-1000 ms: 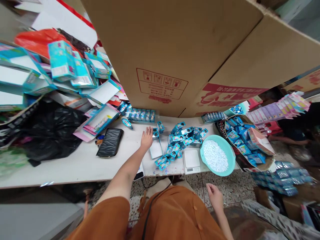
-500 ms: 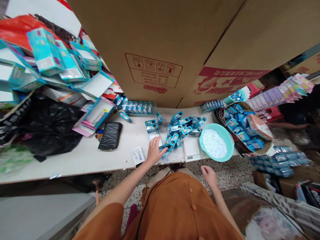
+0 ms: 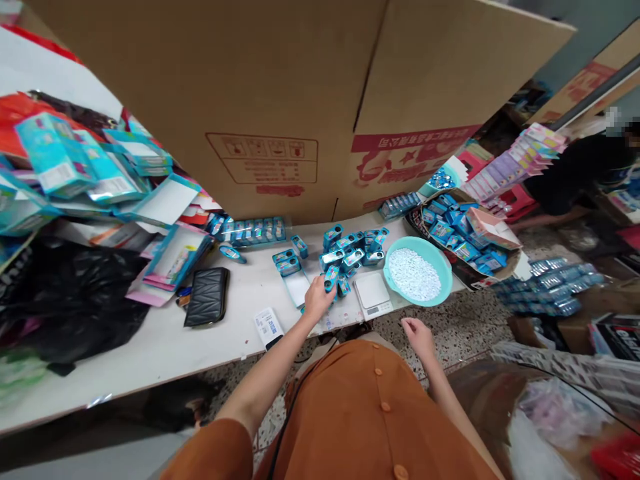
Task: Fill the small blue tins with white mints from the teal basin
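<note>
My left hand [image 3: 319, 301] closes its fingertips on a small blue box [image 3: 331, 278] with a dark round opening at its end. Several like it lie in a loose pile [image 3: 353, 257] just beyond. Left of that hand is an open display carton [image 3: 296, 288] with a white inside; small blue boxes [image 3: 287, 262] stand at its far end. My right hand [image 3: 419, 338] hovers off the table's front edge, fingers curled, with nothing visible in them. Nearest to it are a digital scale [image 3: 371, 292] and a turquoise basin [image 3: 447, 283] of small white pieces.
A large cardboard box [image 3: 240, 80] stands behind the table [image 3: 215, 343]. A black wallet [image 3: 207, 297] and a white card-like pack [image 3: 268, 325] lie at left, beside piled empty cartons [image 3: 165, 200]. At right is a carton of blue boxes [image 3: 463, 233]; another person [image 3: 575, 167] is beyond.
My left hand has moved from the display carton's near edge to the pile and taken hold of a small blue box. My right hand stays curled. The whole view has shifted.
</note>
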Motion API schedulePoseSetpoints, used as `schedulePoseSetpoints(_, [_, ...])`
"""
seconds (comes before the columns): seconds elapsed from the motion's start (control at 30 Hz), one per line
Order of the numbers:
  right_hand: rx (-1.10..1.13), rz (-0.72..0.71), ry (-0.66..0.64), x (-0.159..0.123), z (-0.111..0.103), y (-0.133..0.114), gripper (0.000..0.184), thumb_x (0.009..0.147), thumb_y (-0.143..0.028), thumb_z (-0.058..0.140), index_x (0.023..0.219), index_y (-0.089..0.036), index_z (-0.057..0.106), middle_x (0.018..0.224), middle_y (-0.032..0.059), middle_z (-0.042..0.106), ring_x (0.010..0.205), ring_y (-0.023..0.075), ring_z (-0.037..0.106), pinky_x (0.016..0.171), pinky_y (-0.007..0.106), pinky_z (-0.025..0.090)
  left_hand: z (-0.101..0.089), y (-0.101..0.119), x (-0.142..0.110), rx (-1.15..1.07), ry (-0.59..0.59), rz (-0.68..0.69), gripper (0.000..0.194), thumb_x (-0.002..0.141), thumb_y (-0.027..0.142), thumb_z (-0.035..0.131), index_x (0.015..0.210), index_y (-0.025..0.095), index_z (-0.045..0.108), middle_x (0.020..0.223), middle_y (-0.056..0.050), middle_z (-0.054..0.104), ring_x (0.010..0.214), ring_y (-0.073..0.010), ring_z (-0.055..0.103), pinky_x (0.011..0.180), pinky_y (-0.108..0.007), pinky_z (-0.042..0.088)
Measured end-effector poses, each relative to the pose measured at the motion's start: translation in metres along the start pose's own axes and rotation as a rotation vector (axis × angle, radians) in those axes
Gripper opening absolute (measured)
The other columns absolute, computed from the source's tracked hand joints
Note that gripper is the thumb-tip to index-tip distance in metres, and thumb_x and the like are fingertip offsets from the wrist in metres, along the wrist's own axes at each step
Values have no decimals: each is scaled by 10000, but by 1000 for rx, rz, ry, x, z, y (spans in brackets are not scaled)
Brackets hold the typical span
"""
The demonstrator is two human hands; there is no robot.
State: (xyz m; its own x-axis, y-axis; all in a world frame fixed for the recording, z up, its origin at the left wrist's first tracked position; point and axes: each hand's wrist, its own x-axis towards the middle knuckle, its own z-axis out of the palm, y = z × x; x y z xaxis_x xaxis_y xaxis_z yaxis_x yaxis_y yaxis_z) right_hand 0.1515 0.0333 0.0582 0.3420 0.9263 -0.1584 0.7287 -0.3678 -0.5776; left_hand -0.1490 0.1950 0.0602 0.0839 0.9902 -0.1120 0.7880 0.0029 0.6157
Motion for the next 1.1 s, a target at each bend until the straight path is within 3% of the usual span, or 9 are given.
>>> schedulePoseSetpoints(0.17, [82,-119,32,-1,-8,-38,391,806,-445,514,1053,-163,626,996,111,647,871,212,607,813,367,494,-18,42,-17,-196,30,52,333,792,411,558,1014,164,575,973,-83,623,925,-228,587,814,-331,454])
schedulePoseSetpoints(0.33, [22,-418,2,11,-9,-94,827,678,-418,683,1391,-188,334,1371,136,422,1269,276,389,1053,456,351,-18,95,-41,-403,-31,95,404,769,434,596,1059,153,579,1009,-90,646,941,-226,601,848,-355,461])
schedulePoseSetpoints(0.43, [28,-420,34,15,-6,-106,884,689,-369,671,1434,-185,231,1405,142,371,1308,279,339,1062,463,348,-12,116,-56,-479,-75,133,362,790,423,576,1036,159,584,985,-80,649,907,-210,610,822,-339,471])
schedulePoseSetpoints(0.57, [77,-383,129,21,-8,-97,781,712,-241,601,1415,-175,268,1340,153,434,1249,281,408,1032,466,379,-4,138,-70,-460,-82,129,379,741,369,628,1042,149,555,986,-91,630,906,-223,599,814,-358,470])
schedulePoseSetpoints(0.67, [164,-422,102,32,-16,-84,763,699,-210,579,1405,-172,292,1323,154,456,1222,283,437,1021,464,384,2,152,-74,-477,-94,144,460,720,356,655,1103,152,500,1031,-98,607,929,-217,590,827,-360,473])
schedulePoseSetpoints(0.9, [504,-483,-306,71,-52,-44,683,680,-227,616,1337,-187,432,1281,98,543,1144,251,521,996,388,397,11,171,-43,-331,-97,322,671,631,367,741,1206,185,445,1226,-121,505,1152,-258,482,990,-431,384])
schedulePoseSetpoints(0.97, [569,-495,-450,79,-61,-33,656,657,-189,610,1301,-199,483,1217,61,594,1058,234,570,943,363,433,16,181,-34,-322,-184,350,713,626,334,740,1252,196,428,1276,-120,491,1194,-260,459,1023,-429,358])
schedulePoseSetpoints(1.03, [604,-502,-560,85,-67,-22,646,638,-197,620,1276,-200,518,1172,45,623,998,231,594,900,354,455,23,193,-33,-321,-311,381,586,644,290,710,1186,208,502,1216,-94,554,1146,-249,505,1003,-405,386])
schedulePoseSetpoints(1.1, [607,-510,-614,94,-68,-8,670,627,-236,638,1286,-207,518,1200,51,611,1018,242,591,913,358,445,34,204,-35,-320,-308,316,423,654,267,673,1060,206,570,1055,-67,631,991,-231,587,895,-368,466])
